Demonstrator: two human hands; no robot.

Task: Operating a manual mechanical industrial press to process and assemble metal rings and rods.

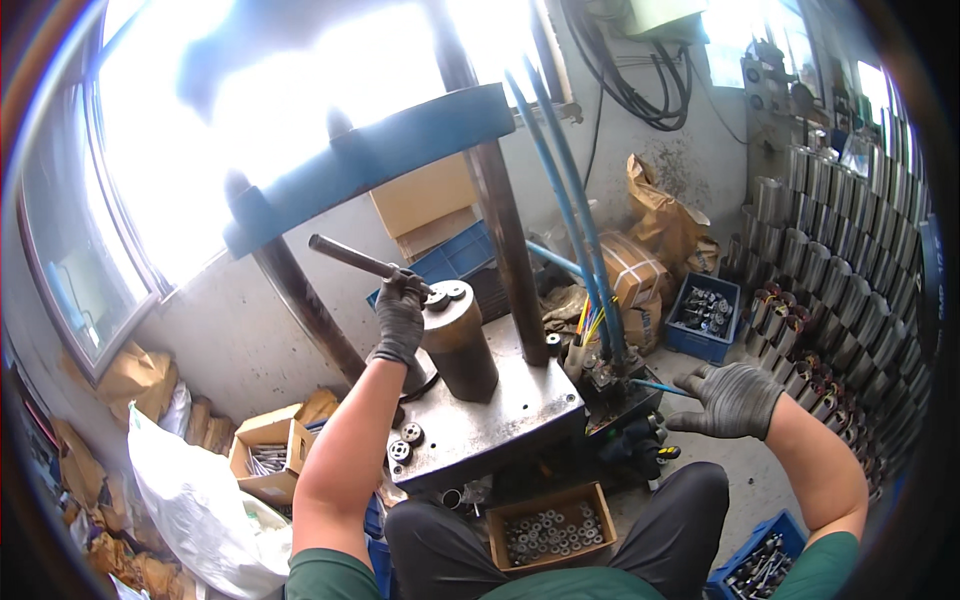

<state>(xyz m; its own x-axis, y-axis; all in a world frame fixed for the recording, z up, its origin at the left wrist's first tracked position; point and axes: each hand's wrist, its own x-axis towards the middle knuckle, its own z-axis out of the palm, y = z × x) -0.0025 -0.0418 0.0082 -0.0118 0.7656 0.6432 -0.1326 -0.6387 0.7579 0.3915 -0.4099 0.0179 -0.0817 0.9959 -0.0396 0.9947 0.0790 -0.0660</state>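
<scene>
My left hand, in a dark grey glove, is closed around a metal rod that slants up to the left. It is beside the top of an upright steel cylinder, where small round metal parts sit. The cylinder stands on the metal bed of a press with a blue crossbeam. At the right, my gloved right hand has its fingers apart, against or just beside the end of a thin blue lever; the exact contact is unclear. More round metal parts lie on the bed's left corner.
Between my knees is a cardboard box of small metal rings. Blue crates of metal parts stand at right, one far and one near. Stacked metal cylinders line the right side. A white sack and an open carton are left.
</scene>
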